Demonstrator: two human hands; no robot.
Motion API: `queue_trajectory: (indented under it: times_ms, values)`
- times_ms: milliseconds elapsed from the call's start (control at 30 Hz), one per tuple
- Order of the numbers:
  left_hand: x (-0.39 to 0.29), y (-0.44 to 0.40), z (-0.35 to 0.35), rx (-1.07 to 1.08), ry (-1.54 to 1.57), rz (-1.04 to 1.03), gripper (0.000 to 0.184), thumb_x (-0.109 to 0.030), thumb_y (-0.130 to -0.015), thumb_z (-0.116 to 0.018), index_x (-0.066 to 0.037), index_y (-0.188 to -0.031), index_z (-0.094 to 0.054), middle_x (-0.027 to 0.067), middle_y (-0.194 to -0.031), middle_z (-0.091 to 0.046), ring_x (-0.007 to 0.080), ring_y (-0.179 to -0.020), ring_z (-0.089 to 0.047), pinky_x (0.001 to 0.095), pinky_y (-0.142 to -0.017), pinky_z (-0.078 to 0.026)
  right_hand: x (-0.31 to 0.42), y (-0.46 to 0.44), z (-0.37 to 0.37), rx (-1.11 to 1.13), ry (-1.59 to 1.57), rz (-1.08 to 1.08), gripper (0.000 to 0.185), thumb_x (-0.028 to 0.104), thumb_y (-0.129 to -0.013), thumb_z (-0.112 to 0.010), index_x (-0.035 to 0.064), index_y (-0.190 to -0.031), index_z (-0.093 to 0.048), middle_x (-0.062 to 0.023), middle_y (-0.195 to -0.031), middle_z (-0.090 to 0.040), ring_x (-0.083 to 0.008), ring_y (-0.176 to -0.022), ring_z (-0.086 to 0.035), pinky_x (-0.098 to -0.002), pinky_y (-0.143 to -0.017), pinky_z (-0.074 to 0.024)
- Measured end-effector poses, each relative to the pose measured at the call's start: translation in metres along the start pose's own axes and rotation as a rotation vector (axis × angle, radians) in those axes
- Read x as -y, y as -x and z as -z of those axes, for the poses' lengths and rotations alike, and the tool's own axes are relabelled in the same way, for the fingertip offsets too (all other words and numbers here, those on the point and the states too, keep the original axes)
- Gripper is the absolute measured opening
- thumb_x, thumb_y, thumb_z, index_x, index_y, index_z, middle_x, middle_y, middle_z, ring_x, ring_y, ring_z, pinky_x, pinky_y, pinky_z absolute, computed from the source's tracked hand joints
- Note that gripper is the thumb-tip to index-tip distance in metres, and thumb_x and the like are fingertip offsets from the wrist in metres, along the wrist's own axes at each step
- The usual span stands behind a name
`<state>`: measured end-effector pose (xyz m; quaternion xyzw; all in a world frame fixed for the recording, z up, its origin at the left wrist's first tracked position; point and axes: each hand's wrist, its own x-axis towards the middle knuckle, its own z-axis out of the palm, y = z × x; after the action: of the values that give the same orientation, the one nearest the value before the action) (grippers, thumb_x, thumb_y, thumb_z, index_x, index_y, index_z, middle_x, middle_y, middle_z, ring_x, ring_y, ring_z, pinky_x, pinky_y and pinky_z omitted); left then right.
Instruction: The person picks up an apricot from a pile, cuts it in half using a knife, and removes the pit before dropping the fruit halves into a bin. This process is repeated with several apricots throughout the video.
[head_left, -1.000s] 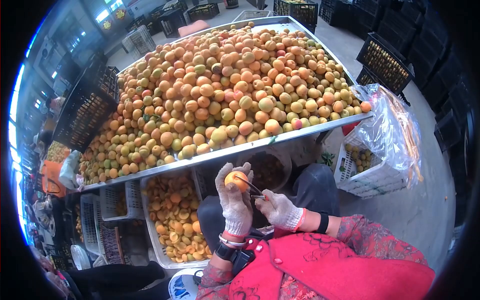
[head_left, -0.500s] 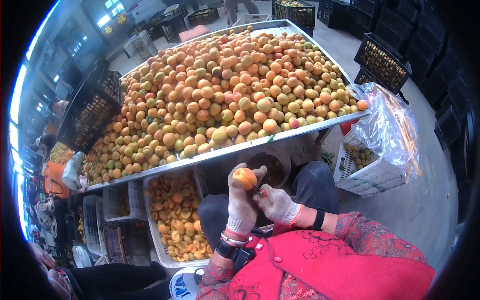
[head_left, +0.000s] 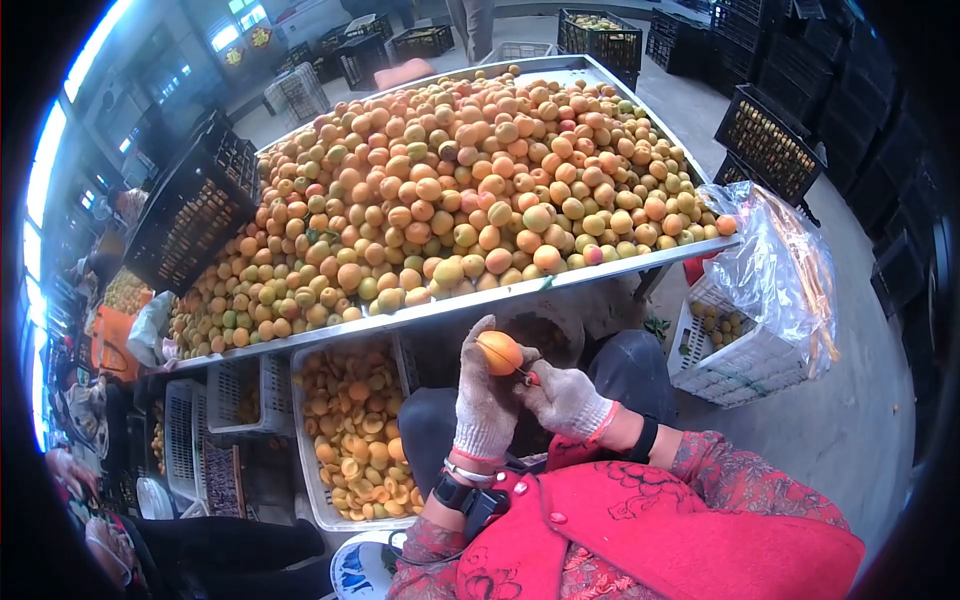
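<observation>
My left hand [head_left: 482, 405], in a white knit glove, is closed round an orange apricot [head_left: 499, 352] in front of my knees. A thin dark line runs across the fruit's skin. My right hand [head_left: 568, 398], also gloved, grips a small red-handled knife [head_left: 532, 378] in its fingers. The knife's thin dark end meets the lower right side of the apricot; how deep it goes is hidden. Below and left of my hands, a white crate [head_left: 312, 478] contains many split apricot halves [head_left: 365, 460].
A metal-rimmed table [head_left: 440, 308] heaped with whole apricots [head_left: 450, 190] stands ahead. Beneath it is a round tub [head_left: 575, 335]. On the right, plastic sheeting [head_left: 775, 260] covers part of a white crate [head_left: 740, 375]. Another person's hand [head_left: 72, 472] shows at lower left.
My view has shifted slightly, so the table sits a little lower. The apricot has turned in my left hand and now shows a dark line. Both hands keep their grip.
</observation>
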<state>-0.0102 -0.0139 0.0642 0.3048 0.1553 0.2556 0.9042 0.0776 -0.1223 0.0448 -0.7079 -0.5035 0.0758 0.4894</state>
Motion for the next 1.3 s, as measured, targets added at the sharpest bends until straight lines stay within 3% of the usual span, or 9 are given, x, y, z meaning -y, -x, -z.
queue_trajectory:
  times_ms: [133,233,433,633,833,1033,1133,1300]
  values:
    - [0.001,-0.001,0.002,0.029,0.163,0.098,0.067,-0.061,-0.095,-0.051,-0.006,-0.132,-0.044,0.0140,-0.108,-0.064,0.0245,-0.094,-0.061,0.0376,-0.089,-0.049,-0.007,0.003,-0.002,-0.001,0.080,0.016,0.025,0.027,-0.090,-0.068,0.0046,-0.097,-0.058,-0.0183,-0.069,-0.064,-0.0385,-0.062,-0.065,-0.0452,-0.054,-0.0512]
    - [0.000,-0.002,0.000,-0.023,0.183,0.087,0.062,-0.058,-0.096,-0.051,-0.005,-0.129,-0.048,0.0147,-0.104,-0.065,0.0299,-0.099,-0.062,0.0447,-0.095,-0.047,-0.006,0.005,0.005,0.058,0.055,-0.015,0.020,0.022,-0.090,-0.067,0.0060,-0.094,-0.055,-0.0186,-0.073,-0.064,-0.0406,-0.069,-0.065,-0.0465,-0.057,-0.0509]
    - [0.000,-0.009,0.003,-0.020,0.033,-0.027,0.056,-0.055,-0.098,-0.049,-0.006,-0.127,-0.051,0.0116,-0.105,-0.061,0.0235,-0.097,-0.061,0.0384,-0.091,-0.049,-0.006,0.003,0.009,0.047,0.082,-0.005,0.022,0.023,-0.090,-0.067,0.0054,-0.091,-0.055,-0.0187,-0.068,-0.062,-0.0413,-0.065,-0.064,-0.0469,-0.055,-0.0500]
    - [0.007,-0.011,0.009,0.036,0.113,0.033,0.057,-0.052,-0.098,-0.052,-0.006,-0.132,-0.047,0.0134,-0.108,-0.063,0.0247,-0.103,-0.062,0.0381,-0.093,-0.050,-0.011,0.003,0.010,0.023,0.075,0.016,0.021,0.022,-0.090,-0.067,0.0055,-0.091,-0.055,-0.0183,-0.067,-0.062,-0.0407,-0.065,-0.064,-0.0459,-0.055,-0.0503]
    - [-0.004,-0.002,-0.002,0.124,-0.313,-0.090,0.068,-0.056,-0.093,-0.058,-0.003,-0.133,-0.047,0.0194,-0.120,-0.061,0.0281,-0.111,-0.060,0.0374,-0.102,-0.045,-0.009,0.000,0.014,0.032,0.030,-0.003,0.022,0.024,-0.090,-0.067,0.0049,-0.092,-0.056,-0.0168,-0.067,-0.062,-0.0383,-0.064,-0.065,-0.0446,-0.054,-0.0504]
    - [0.019,-0.007,0.006,0.060,0.289,0.210,0.074,-0.065,-0.090,-0.055,-0.002,-0.129,-0.050,0.0190,-0.119,-0.061,0.0301,-0.114,-0.058,0.0411,-0.103,-0.044,-0.015,0.001,0.009,-0.029,-0.006,0.002,0.024,0.024,-0.090,-0.067,0.0046,-0.100,-0.058,-0.0178,-0.069,-0.064,-0.0391,-0.066,-0.066,-0.0447,-0.056,-0.0513]
    - [0.021,-0.010,0.004,-0.007,0.319,0.210,0.073,-0.064,-0.091,-0.052,-0.003,-0.130,-0.050,0.0169,-0.111,-0.063,0.0306,-0.110,-0.058,0.0437,-0.100,-0.046,-0.025,0.005,0.009,0.036,0.042,0.025,0.032,0.024,-0.090,-0.068,0.0031,-0.111,-0.059,-0.0176,-0.070,-0.065,-0.0380,-0.067,-0.067,-0.0440,-0.057,-0.0527]
    - [0.015,-0.014,0.010,0.059,0.290,0.184,0.066,-0.060,-0.094,-0.052,-0.006,-0.132,-0.049,0.0154,-0.114,-0.063,0.0267,-0.105,-0.060,0.0402,-0.095,-0.047,-0.012,-0.002,0.011,0.019,0.015,-0.017,0.027,0.020,-0.090,-0.066,0.0026,-0.109,-0.058,-0.0182,-0.070,-0.064,-0.0394,-0.067,-0.066,-0.0440,-0.056,-0.0522]
